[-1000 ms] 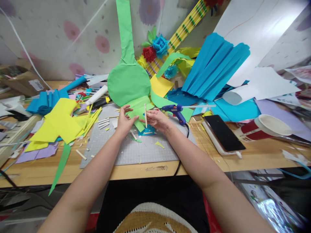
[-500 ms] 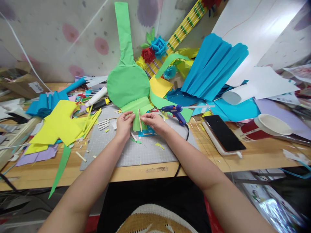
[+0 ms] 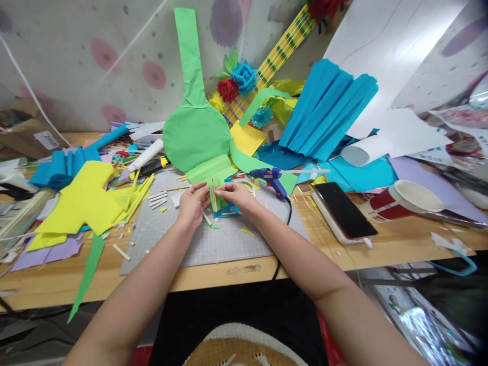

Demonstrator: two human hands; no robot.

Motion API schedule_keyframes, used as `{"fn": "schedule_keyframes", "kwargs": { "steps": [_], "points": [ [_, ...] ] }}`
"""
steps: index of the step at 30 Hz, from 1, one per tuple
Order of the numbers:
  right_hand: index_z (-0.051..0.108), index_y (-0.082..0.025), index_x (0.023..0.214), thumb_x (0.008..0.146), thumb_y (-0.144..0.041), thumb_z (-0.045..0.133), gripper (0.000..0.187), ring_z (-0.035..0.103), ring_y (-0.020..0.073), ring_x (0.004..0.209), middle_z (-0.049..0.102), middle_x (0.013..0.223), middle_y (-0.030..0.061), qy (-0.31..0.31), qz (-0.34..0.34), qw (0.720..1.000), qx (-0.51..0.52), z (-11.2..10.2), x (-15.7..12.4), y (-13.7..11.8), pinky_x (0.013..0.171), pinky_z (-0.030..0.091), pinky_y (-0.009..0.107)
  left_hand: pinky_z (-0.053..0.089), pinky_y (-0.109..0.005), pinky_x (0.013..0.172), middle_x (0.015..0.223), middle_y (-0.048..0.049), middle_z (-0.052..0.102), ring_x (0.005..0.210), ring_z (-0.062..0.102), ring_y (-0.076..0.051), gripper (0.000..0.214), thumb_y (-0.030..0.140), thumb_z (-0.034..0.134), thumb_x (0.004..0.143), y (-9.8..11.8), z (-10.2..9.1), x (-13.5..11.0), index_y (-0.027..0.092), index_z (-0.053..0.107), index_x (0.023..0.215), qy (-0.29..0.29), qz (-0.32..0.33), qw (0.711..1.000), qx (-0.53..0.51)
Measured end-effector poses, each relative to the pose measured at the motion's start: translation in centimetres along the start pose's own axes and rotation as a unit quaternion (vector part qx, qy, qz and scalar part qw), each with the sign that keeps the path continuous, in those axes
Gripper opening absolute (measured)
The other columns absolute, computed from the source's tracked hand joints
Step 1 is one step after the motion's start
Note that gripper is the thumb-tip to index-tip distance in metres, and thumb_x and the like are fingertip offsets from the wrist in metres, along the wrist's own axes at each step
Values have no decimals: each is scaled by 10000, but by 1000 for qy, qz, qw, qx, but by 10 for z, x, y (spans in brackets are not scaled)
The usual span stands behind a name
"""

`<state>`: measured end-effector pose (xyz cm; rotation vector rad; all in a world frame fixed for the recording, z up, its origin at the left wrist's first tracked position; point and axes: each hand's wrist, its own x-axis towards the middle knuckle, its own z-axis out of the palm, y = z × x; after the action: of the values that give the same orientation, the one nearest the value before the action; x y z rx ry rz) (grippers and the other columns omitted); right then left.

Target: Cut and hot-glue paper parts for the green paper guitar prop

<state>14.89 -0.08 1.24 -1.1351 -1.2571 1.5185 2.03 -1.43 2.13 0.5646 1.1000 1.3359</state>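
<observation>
My left hand (image 3: 193, 202) is closed in a pinch at the left edge of a light green paper strip (image 3: 220, 189). The fingers of my right hand (image 3: 238, 197) pinch a thin wooden stick (image 3: 214, 196), which lies lengthwise along the strip. Beside the stick, the left part of the paper stands up in a narrow fold. Behind my hands is a round green paper-covered shape (image 3: 197, 136) with a long upright neck. A blue hot glue gun (image 3: 271, 178) rests just right of my right hand, its cord trailing to the table edge.
Under my hands lies a grey cutting mat (image 3: 160, 241) with short white sticks (image 3: 157, 200) and scraps. Yellow paper (image 3: 82, 198) is piled at left. A phone (image 3: 345, 209) and paper cup (image 3: 404, 199) stand at right. Pleated blue paper (image 3: 324, 112) leans behind.
The green strip's left side, spread flatter before, is now raised against the wooden stick. My left fingers have come closer to the stick. The whole view has shifted slightly.
</observation>
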Motion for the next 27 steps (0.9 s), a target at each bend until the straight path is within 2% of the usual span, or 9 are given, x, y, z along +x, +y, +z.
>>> {"fn": "schedule_keyframes", "kwargs": {
  "steps": [13, 19, 27],
  "points": [
    [644, -135, 668, 586, -290, 674, 179, 460, 65, 527, 584, 579, -22, 16, -1, 999, -39, -4, 0, 0, 540, 355, 209, 490, -253, 605, 677, -46, 651, 600, 616, -119, 347, 184, 708, 575, -1, -1, -1, 100, 607, 896, -13, 5, 999, 43],
    [650, -128, 676, 586, -306, 669, 201, 440, 60, 509, 567, 560, -28, 14, -6, 998, -59, -5, 1, 2, 526, 338, 208, 498, -266, 598, 683, -43, 645, 591, 605, -118, 378, 225, 729, 543, -1, -2, -2, 94, 624, 883, -19, 27, 997, 66],
    [642, -135, 657, 590, -296, 672, 176, 457, 62, 507, 572, 566, -24, 33, -2, 998, -59, -4, 4, 6, 520, 357, 207, 500, -249, 579, 708, -52, 651, 606, 611, -115, 366, 211, 706, 564, -1, -4, 0, 101, 623, 903, -31, 17, 997, 63]
  ]
}}
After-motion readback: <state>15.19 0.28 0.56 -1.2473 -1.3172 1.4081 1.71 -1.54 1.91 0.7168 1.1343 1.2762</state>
